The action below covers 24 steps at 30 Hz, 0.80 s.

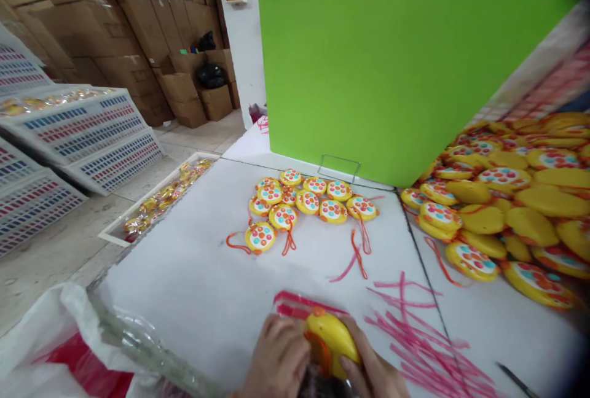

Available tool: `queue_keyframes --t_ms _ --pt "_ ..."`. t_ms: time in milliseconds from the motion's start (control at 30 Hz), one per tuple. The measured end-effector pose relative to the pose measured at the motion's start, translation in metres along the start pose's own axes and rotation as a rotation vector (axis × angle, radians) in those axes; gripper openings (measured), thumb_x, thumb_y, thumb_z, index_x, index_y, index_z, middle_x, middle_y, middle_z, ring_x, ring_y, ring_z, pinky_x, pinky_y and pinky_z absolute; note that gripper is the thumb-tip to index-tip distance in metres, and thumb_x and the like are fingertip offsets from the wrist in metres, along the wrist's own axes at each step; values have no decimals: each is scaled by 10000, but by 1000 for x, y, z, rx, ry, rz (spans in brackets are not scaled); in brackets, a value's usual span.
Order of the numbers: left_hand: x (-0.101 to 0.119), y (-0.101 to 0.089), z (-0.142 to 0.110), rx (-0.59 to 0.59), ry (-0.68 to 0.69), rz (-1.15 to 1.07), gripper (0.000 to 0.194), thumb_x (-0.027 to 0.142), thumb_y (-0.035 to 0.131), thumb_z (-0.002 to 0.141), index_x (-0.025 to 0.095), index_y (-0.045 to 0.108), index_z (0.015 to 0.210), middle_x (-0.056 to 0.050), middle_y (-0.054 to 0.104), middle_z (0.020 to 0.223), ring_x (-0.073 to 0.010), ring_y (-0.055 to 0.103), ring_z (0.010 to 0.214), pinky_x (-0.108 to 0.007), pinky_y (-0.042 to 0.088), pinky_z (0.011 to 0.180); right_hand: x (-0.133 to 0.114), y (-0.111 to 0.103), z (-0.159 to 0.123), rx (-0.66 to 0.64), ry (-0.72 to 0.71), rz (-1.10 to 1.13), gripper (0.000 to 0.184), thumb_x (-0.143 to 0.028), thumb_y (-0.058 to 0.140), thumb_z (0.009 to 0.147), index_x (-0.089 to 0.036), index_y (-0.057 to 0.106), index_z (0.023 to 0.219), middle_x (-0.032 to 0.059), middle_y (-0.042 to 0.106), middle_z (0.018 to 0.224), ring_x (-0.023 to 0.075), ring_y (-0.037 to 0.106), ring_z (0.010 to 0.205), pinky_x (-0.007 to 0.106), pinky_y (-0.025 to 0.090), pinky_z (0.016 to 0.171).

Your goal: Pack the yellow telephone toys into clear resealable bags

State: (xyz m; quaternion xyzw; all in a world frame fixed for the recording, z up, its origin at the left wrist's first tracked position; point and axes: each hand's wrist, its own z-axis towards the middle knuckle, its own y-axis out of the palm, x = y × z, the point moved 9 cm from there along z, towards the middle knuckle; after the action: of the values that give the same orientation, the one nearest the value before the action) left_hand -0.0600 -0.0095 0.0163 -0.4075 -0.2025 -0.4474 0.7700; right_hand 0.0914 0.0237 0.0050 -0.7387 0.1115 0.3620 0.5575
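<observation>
At the near edge of the table my right hand [375, 364] grips a yellow duck-like plastic toy [338, 336] with an orange cord loop hanging from it. My left hand [279, 355] is closed, its fingers bunched against the toy's left side, on what looks like a clear plastic bag [299, 304] with a red-pink printed band. How far the toy sits inside the bag is hidden by the fingers. Farther up the table lies a group of similar yellow toys [308, 201] with white faces and coloured dots, several with orange cords.
A large heap of the same toys [507, 189] covers the right side. A green panel [391, 60] stands behind, with a wire stand [340, 167] at its foot. Crates [96, 134] and a tray of wrapped toys [170, 192] are left. A dark pointed tool [516, 379] lies near right.
</observation>
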Motion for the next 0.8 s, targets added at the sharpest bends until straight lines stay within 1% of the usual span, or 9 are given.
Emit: queue_keyframes --t_ms 100,167,200,300,433,533,600,667,800 --pt "-45 -13 -2 -71 -489 -227 194 234 402 890 168 585 894 -68 632 829 -177 563 778 -286 437 692 2 -7 -3 12 31 -97 420 -358 334 919 -214 363 1313 81 661 1061 153 665 782 209 509 708" --pt "-64 1 -14 -128 -765 -438 211 319 440 878 170 585 912 -57 640 847 -173 585 785 -263 450 676 2 -9 -4 28 48 -122 430 -377 317 922 -191 372 1306 96 656 1065 154 662 761 218 513 702" --pt "-67 11 -18 -156 -840 -541 225 347 459 864 163 584 899 -54 642 838 -171 591 778 -253 454 666 1 -8 -4 21 47 -122 437 -382 315 923 -186 367 1310 100 648 1081 155 660 784 219 512 708" --pt "-68 35 -19 -166 -903 -718 240 361 484 836 146 567 766 -31 611 724 -152 577 686 -231 445 609 -4 -7 -3 -22 45 -116 457 -396 310 925 -194 342 1335 108 611 1157 167 633 932 234 499 773" --pt "-65 45 -15 -133 -911 -799 237 364 510 807 141 562 748 -28 594 705 -143 560 647 -229 442 576 -10 -8 2 -149 80 -159 428 -390 270 940 -215 408 1304 97 635 1114 181 619 972 262 483 816" --pt "-61 47 -16 -152 -940 -838 230 362 522 795 139 560 749 -40 614 711 -153 579 654 -242 457 582 -21 4 7 -304 5 -309 343 -302 289 944 -243 618 1022 48 683 890 175 650 800 256 494 722" --pt "-60 50 -19 -175 -970 -869 235 367 509 803 140 556 764 -49 627 730 -164 594 667 -259 470 590 -25 13 10 -361 -58 -486 309 -236 372 914 -228 646 771 26 654 751 170 635 660 245 479 600" --pt "-59 52 -21 -189 -977 -892 242 372 494 814 141 561 779 -49 632 740 -170 596 675 -269 474 592 -29 15 16 -296 -92 -587 243 -184 446 873 -216 627 713 20 630 735 167 618 623 237 451 542" --pt "-60 51 -21 -223 -926 -810 240 333 480 821 136 616 796 -33 633 715 -163 577 689 -263 445 637 -49 9 28 -66 -176 -428 184 -159 448 873 -224 621 877 34 642 865 157 620 752 238 466 651"
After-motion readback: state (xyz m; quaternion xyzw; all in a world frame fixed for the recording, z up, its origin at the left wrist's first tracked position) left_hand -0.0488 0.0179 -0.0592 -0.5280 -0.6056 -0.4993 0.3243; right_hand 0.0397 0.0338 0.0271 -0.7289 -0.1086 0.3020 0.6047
